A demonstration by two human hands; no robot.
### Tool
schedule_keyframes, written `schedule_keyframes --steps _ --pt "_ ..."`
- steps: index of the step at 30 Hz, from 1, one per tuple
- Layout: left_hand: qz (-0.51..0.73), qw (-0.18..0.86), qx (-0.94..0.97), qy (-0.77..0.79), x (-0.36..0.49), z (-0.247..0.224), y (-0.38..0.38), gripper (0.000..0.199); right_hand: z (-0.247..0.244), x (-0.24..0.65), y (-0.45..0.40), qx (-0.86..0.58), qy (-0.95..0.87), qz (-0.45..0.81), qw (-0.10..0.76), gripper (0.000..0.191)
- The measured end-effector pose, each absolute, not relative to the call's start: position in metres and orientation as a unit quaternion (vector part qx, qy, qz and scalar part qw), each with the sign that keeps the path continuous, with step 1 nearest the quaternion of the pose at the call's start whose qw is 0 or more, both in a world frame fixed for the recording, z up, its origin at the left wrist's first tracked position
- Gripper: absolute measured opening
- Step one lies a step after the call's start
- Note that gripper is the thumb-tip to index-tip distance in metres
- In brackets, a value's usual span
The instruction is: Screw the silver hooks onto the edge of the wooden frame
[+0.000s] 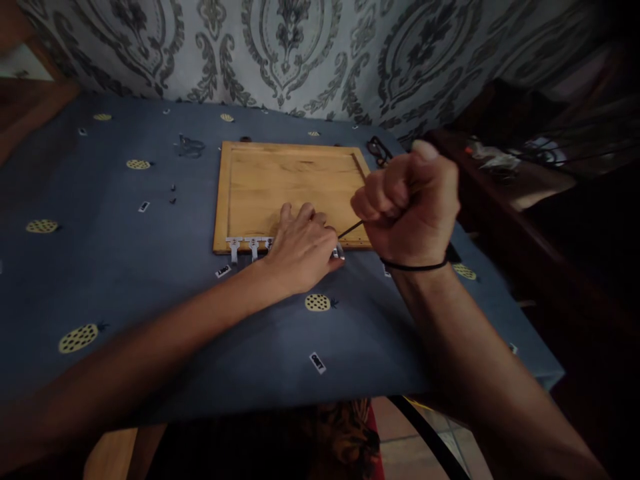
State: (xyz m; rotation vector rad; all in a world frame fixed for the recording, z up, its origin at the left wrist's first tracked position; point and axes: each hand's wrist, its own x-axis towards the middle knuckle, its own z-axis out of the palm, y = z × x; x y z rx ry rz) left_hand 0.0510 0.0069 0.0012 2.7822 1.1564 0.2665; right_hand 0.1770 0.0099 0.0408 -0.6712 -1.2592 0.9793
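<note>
A yellow wooden panel (295,180) with a raised frame lies flat on the blue patterned cloth. Along its near edge sit several metal hinges (254,248). My left hand (305,247) rests over the panel's near edge, its fingers bent and apart on the wood, its palm covering part of the hinge row. Wrapped in a fist, my right hand (410,203) grips a screwdriver, whose handle is hidden. The thin dark shaft (351,229) slants down left to a metal hinge (338,252) beside my left hand.
Two small dark screws (173,193) lie left of the panel, with a clear-looking object (190,145) beyond them. Dark-framed glasses (379,152) are behind my right hand. A dark wooden piece of furniture (500,220) stands right of the table; patterned fabric (290,53) hangs behind.
</note>
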Motion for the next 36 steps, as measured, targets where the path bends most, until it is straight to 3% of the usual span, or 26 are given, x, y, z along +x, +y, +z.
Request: schedule_keyframes --steps 8,24,36 --pt "0.106 0.037 0.919 0.379 0.049 -0.004 0.008 0.036 0.05 0.188 0.003 -0.28 -0.549 0.395 0.681 0.057" --pt "0.112 0.023 0.918 0.38 0.051 -0.004 0.008 0.036 0.027 0.182 0.017 -0.306 -0.528 0.401 0.684 0.072" --pt "0.087 0.036 0.918 0.386 0.051 0.001 0.007 0.035 0.022 0.168 0.015 -0.328 -0.506 0.367 0.709 0.065"
